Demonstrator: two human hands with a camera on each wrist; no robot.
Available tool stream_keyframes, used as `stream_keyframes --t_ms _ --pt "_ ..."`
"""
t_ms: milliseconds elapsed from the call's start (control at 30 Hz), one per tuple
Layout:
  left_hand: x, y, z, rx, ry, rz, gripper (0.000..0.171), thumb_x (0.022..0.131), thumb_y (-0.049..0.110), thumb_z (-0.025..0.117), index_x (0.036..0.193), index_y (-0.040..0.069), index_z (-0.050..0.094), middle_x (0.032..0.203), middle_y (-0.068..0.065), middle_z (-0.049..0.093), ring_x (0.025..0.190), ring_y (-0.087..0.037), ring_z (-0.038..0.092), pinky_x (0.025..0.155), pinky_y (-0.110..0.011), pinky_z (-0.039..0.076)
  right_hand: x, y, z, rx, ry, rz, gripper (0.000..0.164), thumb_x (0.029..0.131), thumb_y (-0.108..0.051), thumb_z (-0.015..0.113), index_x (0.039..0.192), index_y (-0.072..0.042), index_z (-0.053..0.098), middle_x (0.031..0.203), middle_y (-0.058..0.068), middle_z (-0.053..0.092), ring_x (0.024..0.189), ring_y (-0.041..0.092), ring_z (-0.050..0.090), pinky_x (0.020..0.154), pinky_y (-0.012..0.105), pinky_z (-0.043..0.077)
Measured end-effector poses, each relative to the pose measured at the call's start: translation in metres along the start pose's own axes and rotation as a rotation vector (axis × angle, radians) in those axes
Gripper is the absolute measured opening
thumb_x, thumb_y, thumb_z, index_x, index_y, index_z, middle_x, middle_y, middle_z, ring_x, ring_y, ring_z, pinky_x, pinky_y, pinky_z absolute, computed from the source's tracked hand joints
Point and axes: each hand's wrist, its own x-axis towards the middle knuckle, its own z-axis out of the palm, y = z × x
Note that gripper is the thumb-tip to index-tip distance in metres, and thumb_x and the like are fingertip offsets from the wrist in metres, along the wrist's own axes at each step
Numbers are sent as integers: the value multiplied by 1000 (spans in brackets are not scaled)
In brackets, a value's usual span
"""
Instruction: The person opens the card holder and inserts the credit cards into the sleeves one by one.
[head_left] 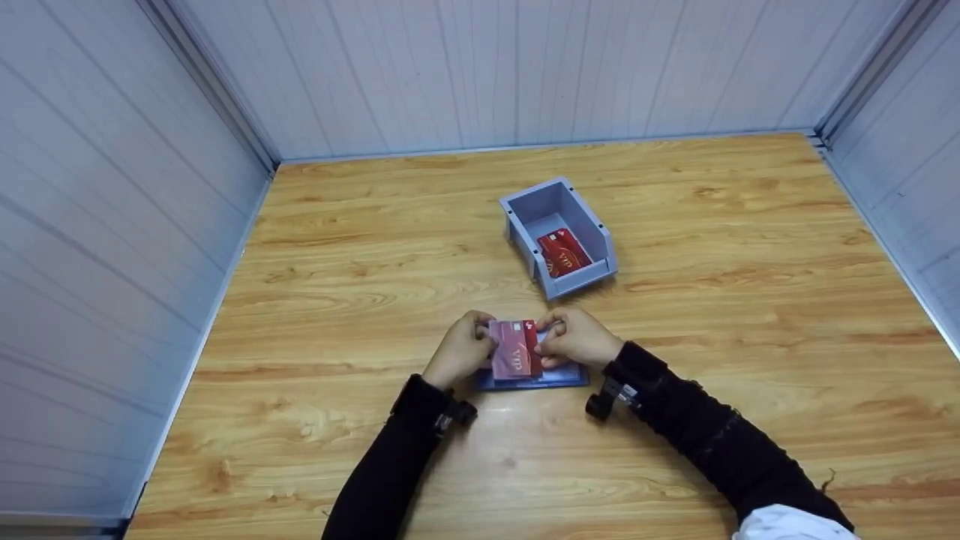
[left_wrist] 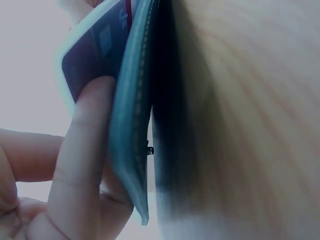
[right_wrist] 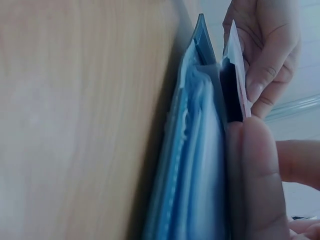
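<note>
A red VIP card (head_left: 516, 349) stands over a blue wallet (head_left: 534, 379) that lies on the wooden table (head_left: 360, 300). My left hand (head_left: 466, 346) pinches the card's left edge and my right hand (head_left: 576, 337) pinches its right edge. In the left wrist view a finger (left_wrist: 82, 150) presses the card (left_wrist: 95, 45) against the wallet's edge (left_wrist: 131, 130). The right wrist view shows the wallet's layered blue side (right_wrist: 195, 165), the card (right_wrist: 234, 85) above it, my right thumb (right_wrist: 255, 170) and the left hand's fingers (right_wrist: 265, 50).
A grey open-front bin (head_left: 517, 204) sits just beyond the hands, with another red card (head_left: 564, 253) lying inside it. White panel walls close the table on the left, back and right. Black wrist mounts sit on both dark sleeves.
</note>
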Motion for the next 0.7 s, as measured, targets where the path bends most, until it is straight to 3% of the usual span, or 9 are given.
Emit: stream_keyframes --t_ms 333,700 --pt "0 -1 -1 -50 -23 2 39 91 -8 44 130 -11 44 86 -6 54 72 -13 57 65 -28 60 -4 -5 6 -25 -16 -37 40 86 7 54 123 21 49 75 3 64 61 8 65 60 20 58" --pt "-3 3 2 43 24 22 40 89 -8 48 129 -12 47 83 -4 54 66 -11 54 55 -20 52 -7 -8 10 -118 -60 -64 45 86 5 53 129 20 49 77 4 65 61 6 64 62 20 58"
